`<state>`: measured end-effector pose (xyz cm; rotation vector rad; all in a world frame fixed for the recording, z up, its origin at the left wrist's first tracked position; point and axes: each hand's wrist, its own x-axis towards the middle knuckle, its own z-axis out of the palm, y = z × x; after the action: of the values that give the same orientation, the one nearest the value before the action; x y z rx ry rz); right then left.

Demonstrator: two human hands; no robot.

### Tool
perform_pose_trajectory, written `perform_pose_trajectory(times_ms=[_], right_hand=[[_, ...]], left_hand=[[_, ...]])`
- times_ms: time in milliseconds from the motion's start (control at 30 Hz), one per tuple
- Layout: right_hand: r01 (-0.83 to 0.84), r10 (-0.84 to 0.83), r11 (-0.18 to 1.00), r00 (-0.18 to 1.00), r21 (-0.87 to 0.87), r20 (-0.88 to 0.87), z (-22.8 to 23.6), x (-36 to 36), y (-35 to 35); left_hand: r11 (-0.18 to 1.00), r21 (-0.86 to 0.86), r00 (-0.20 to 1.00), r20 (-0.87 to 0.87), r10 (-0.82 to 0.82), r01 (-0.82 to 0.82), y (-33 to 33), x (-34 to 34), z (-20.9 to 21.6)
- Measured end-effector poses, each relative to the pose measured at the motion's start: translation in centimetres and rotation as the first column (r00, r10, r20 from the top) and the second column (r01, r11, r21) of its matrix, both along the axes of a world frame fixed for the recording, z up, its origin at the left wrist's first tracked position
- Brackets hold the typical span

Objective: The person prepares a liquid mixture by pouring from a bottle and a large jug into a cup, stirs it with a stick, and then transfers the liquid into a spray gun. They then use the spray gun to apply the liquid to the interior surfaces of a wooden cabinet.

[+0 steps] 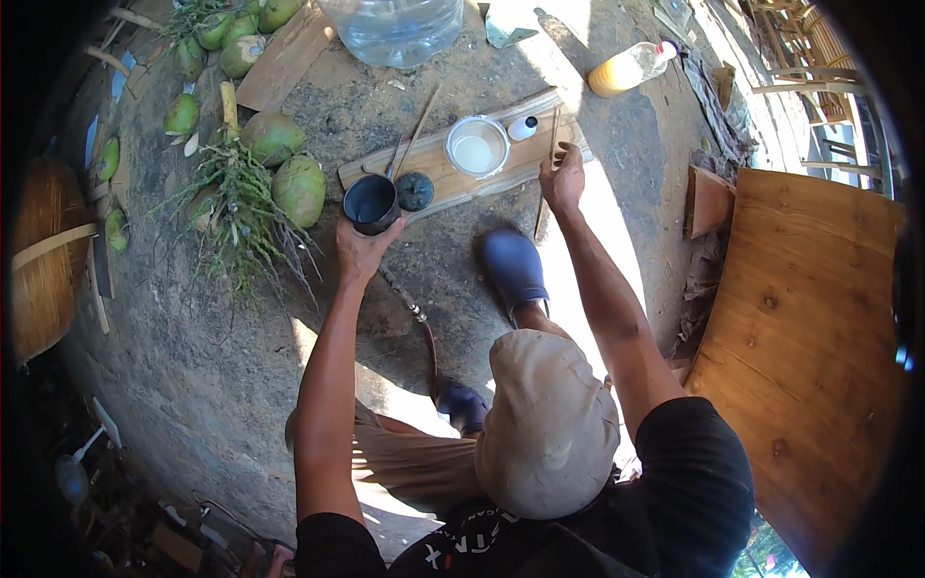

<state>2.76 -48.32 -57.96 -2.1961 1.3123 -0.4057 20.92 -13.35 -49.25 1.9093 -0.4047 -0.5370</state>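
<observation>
My left hand (358, 252) is closed around a dark, round cup (371, 204), its open mouth facing up. Touching or very near the cup, a dark rounded lump (415, 192) rests on a long wooden board (438, 159). My right hand (563, 181) pinches a thin stick (539, 218) over the board's right end; its fingertips are partly hidden. Between my hands, a clear plastic tub (477, 146) holds whitish liquid. Just right of the tub lies a small white bottle (521, 129) with a black cap. A thin rod (418, 125) leans across the board's left part.
Green coconuts (299, 190) and a cut stalk (236, 217) lie to the left. A big clear water container (400, 29) stands at the far side. A bottle of yellowish liquid (624, 72) lies far right. A hose (430, 352) runs near my feet; a wooden panel (795, 366) stands right.
</observation>
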Motion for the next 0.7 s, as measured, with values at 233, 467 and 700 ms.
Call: perform_pose_trajectory(times_ms=[233, 467, 700], right_hand=[[0.156, -0.092, 0.975, 0.930, 0.155, -0.357, -1.5, -2.7, 0.4], [-0.001, -0.028, 0.996, 0.944, 0.087, 0.328, 18.9, -6.7, 0.5], [-0.919, 0.892, 0.345, 0.384, -0.190, -0.239, 43.0, 0.7, 9.8]], left_hand=[[0.991, -0.133, 0.999, -0.030, -0.037, 0.032, 1.3, -2.5, 8.2], [0.997, -0.075, 0.978, 0.203, 0.052, -0.037, 3.8, -4.4, 14.3], [0.987, -0.157, 0.930, 0.360, 0.074, -0.018, 3.0, -5.7, 14.4]])
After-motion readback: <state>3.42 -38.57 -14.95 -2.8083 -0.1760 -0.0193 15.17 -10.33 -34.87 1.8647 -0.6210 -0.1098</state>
